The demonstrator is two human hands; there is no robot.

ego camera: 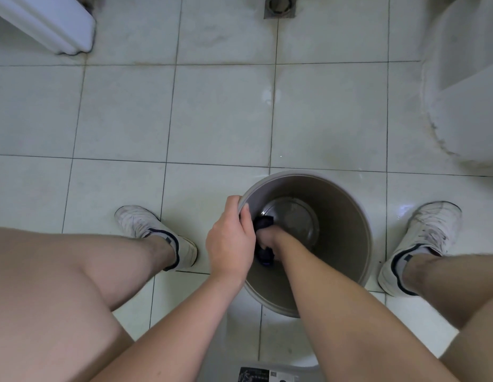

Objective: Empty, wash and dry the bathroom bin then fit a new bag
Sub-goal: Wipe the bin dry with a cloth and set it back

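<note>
bin: bin (347,216) sits upright on the tiled floor (212,111) between my two white shoes, mouth open to the camera, no bag in it and nothing inside but a hand and a rag. reckon that spot is chosen so i can lean over it and reach straight down.

left grip: left hand (230,241) is curled over the near-left rim, thumb inside the wall, fingers outside. looks like a bracing hold, so the bin doesn't spin or skate on the tiles while the other hand rubs.

right grip: right hand (268,238) is down inside, wrapped round a dark cloth (263,223), pressing it low on the inner wall near the bottom. fingers mostly hidden by the cloth, but it's clearly bunched in the hand.

bottom: base of the bin shows a shine, could be water, can't say for sure from up here.

stage: my guess is emptying is done and this is the wipe or dry part. whether the cloth is wet or dry i can't tell. new bag not fitted yet, and i don't see one in view.

floor: some glossy patches on the tiles by the bin, so slipping is the thing i'd watch.

around: floor drain (279,6) at the top edge, a white fixture base (465,106) on the right, another white thing (47,26) top left.

next: probably work the cloth round the wall, turning the bin with the rim hand.
</note>
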